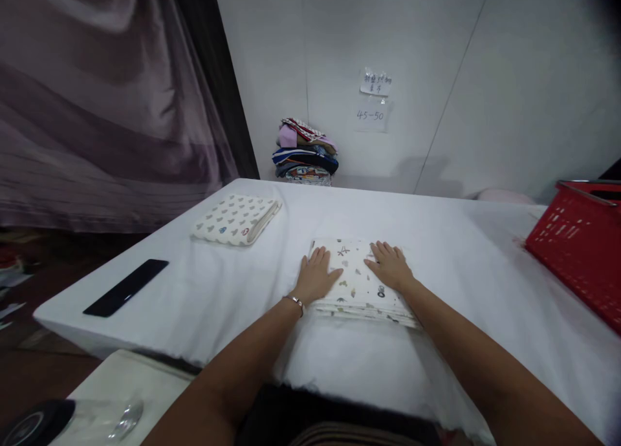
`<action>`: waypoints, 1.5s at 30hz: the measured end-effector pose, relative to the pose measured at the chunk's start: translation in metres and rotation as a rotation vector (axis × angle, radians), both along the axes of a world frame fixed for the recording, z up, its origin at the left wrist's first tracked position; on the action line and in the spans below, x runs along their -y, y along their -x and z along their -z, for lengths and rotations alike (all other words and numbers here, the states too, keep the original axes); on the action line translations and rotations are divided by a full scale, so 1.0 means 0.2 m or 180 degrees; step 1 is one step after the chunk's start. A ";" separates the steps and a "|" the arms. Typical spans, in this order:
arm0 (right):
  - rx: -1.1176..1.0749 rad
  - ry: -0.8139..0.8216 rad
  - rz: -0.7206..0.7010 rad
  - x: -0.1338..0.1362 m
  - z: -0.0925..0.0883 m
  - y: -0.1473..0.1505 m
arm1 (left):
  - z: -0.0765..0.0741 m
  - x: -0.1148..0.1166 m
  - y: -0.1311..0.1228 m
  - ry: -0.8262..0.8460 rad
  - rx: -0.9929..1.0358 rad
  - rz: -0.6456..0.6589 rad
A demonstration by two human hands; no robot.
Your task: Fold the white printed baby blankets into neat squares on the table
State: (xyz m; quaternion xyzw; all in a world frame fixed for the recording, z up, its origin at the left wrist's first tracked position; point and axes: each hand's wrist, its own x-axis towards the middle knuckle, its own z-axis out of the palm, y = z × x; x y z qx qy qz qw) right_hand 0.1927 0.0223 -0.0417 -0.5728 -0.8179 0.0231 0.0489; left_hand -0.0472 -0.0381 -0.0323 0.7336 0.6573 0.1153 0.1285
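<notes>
A folded white cloth [356,275] with small printed figures lies in front of me, its stacked layers showing along the near edge. My left hand [315,278] rests flat on its left side, fingers stretched forward. On the right side of the same cloth, my right hand [389,265] lies palm down with its fingers spread. Neither hand grips anything. Farther left sits another folded cloth [235,220], cream with a grey pattern, apart from both hands.
A white-covered table [233,291] spans the view. At its left edge lies a flat black object [127,287]. A red plastic basket [577,245] stands at the right. Folded fabrics [305,154] are piled by the wall. A clear bottle [104,420] lies lower left.
</notes>
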 end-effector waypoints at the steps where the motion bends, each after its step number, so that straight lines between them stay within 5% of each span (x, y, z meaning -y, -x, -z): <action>1: -0.0015 0.0088 0.0003 0.00 -0.03 0.00 | -0.02 -0.01 0.00 0.0053 0.0029 -0.0009; 7: -0.0432 0.0403 -0.0171 0.19 -0.20 -0.04 | -0.13 0.06 0.05 0.0353 0.0405 0.0057; 12: -0.0346 0.0439 -0.0525 0.43 -0.14 -0.07 | -0.10 0.25 0.09 -0.0002 0.0283 0.0485; 18: -0.1188 0.0122 -0.0431 0.50 -0.13 -0.15 | -0.08 0.35 0.11 -0.0317 0.0456 0.0465; 22: -0.1470 -0.0187 -0.0995 0.60 -0.12 -0.19 | -0.08 0.43 0.11 -0.0832 0.0539 0.0928; 31: -0.1035 -0.0528 -0.1457 0.62 -0.11 -0.18 | -0.05 0.38 0.06 -0.1164 0.0354 0.1616; 39: -0.1135 -0.0715 -0.1203 0.65 -0.08 -0.17 | -0.06 0.38 0.06 -0.1048 0.0398 0.1492; 45: -0.1080 -0.0858 -0.1419 0.70 -0.06 -0.19 | -0.04 0.41 0.05 -0.1245 0.0230 0.1537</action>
